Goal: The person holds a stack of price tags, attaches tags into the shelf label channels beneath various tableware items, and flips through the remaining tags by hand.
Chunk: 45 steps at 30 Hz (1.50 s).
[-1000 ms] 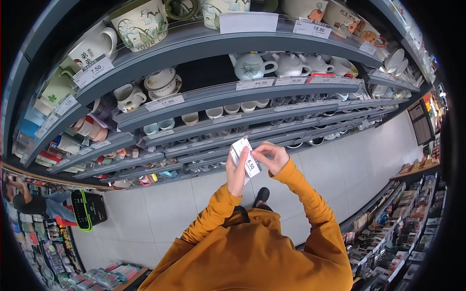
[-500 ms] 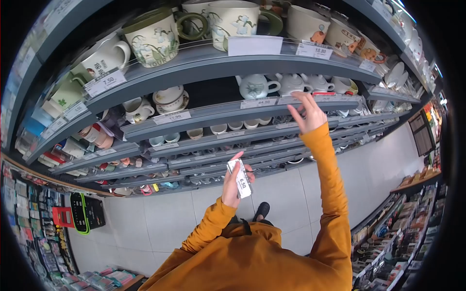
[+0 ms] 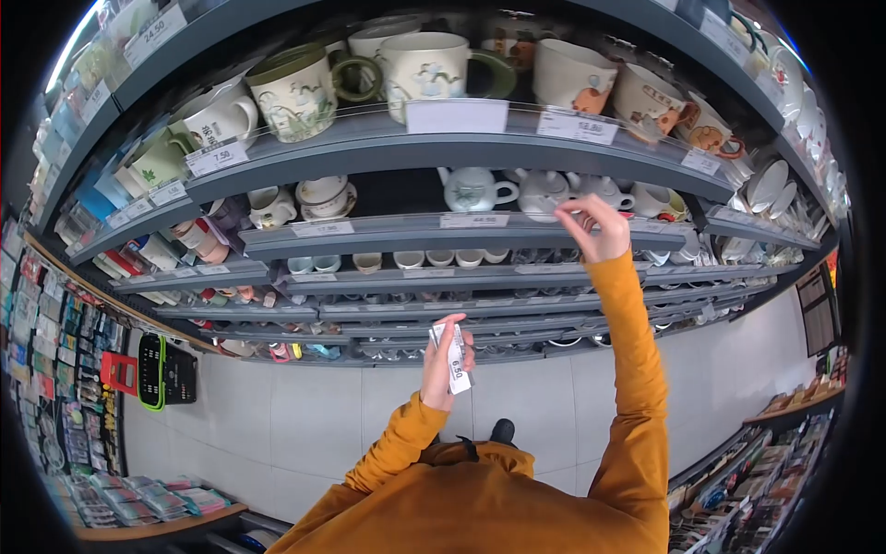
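Observation:
My left hand (image 3: 441,367) is closed round a small stack of white price labels (image 3: 459,360), the front one reading 6.50. My right hand (image 3: 595,227) is raised at the teapot shelf, fingers pinched; whatever lies between the fingertips, if anything, is too small to make out. Just behind it stand a white teapot (image 3: 543,196) and a pale green-patterned teapot (image 3: 471,189). Below these teapots, price tags (image 3: 473,221) line the shelf edge. One shelf up, a blank white card (image 3: 457,116) sits before floral mugs (image 3: 425,72).
Shelves of cups and bowls (image 3: 409,259) curve across the view. A black and green basket (image 3: 166,372) stands on the tiled floor (image 3: 318,406) at the left. Packaged goods (image 3: 138,499) lie at the lower left, and another rack (image 3: 738,480) is at the lower right.
My right hand has left the labels and risen to the teapot shelf, its fingers closing since half a second ago. My left hand still holds the labels. The view has shifted, and the person at left is gone.

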Each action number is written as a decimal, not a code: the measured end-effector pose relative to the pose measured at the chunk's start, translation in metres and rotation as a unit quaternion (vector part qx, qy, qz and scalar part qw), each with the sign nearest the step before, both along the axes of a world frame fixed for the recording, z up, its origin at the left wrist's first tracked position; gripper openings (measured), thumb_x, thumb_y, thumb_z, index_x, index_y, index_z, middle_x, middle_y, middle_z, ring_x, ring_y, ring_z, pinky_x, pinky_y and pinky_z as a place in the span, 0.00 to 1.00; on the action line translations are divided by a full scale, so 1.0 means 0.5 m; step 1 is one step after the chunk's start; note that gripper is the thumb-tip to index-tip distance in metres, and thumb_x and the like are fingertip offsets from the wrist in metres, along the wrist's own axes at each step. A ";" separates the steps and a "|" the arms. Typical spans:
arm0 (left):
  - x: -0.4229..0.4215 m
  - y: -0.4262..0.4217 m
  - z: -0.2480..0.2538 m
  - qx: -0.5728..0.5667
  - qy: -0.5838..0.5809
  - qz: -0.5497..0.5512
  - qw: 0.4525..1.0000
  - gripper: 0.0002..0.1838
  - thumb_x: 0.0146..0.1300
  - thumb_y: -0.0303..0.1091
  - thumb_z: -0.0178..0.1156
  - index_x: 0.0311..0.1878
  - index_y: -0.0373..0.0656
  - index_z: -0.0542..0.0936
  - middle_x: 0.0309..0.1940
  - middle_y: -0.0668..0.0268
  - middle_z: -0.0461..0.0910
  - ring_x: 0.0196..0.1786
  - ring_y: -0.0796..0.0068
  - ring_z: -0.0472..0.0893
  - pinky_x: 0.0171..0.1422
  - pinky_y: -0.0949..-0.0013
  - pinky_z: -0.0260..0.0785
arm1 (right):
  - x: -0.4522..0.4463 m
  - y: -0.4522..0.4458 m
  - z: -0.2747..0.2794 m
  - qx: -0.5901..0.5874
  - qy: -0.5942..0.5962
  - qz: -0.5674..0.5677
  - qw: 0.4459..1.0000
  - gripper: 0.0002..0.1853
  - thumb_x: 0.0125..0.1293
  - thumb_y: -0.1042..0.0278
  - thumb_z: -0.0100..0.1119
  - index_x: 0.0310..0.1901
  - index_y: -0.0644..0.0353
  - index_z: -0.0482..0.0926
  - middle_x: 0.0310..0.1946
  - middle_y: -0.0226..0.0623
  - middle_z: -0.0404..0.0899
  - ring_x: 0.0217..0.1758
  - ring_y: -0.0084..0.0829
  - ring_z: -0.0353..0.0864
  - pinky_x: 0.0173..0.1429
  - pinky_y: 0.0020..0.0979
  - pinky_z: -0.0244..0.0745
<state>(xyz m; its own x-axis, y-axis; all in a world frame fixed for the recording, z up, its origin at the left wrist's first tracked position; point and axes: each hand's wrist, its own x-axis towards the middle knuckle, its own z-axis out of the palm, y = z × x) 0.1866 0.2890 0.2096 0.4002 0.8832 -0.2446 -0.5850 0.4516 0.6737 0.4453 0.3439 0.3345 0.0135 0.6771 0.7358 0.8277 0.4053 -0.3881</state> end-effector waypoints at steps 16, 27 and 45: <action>0.333 -0.189 0.017 0.067 0.064 0.132 0.987 0.18 0.74 0.40 0.46 0.62 0.46 0.70 0.38 0.73 0.71 0.39 0.87 0.71 0.43 0.82 0.65 | 0.098 -0.271 -0.205 -0.417 0.347 0.315 0.779 0.11 0.57 0.74 0.70 0.37 0.61 0.76 0.29 0.29 0.81 0.34 0.15 0.80 0.40 0.20 0.75; 0.361 -0.273 -0.048 0.012 0.021 0.159 0.987 0.16 0.74 0.42 0.45 0.60 0.47 0.67 0.36 0.65 0.73 0.25 0.79 0.72 0.28 0.76 0.66 | 0.240 -0.318 -0.178 -0.349 0.276 0.280 0.851 0.09 0.62 0.65 0.66 0.38 0.61 0.80 0.22 0.28 0.79 0.26 0.17 0.76 0.35 0.21 0.72; 0.451 -0.312 -0.067 -0.117 -0.158 -0.021 0.980 0.23 0.72 0.35 0.41 0.69 0.48 0.61 0.47 0.57 0.76 0.37 0.68 0.78 0.40 0.66 0.76 | 0.418 -0.228 0.066 0.019 0.096 0.112 0.989 0.09 0.60 0.72 0.63 0.42 0.61 0.79 0.38 0.34 0.79 0.27 0.24 0.77 0.31 0.23 0.73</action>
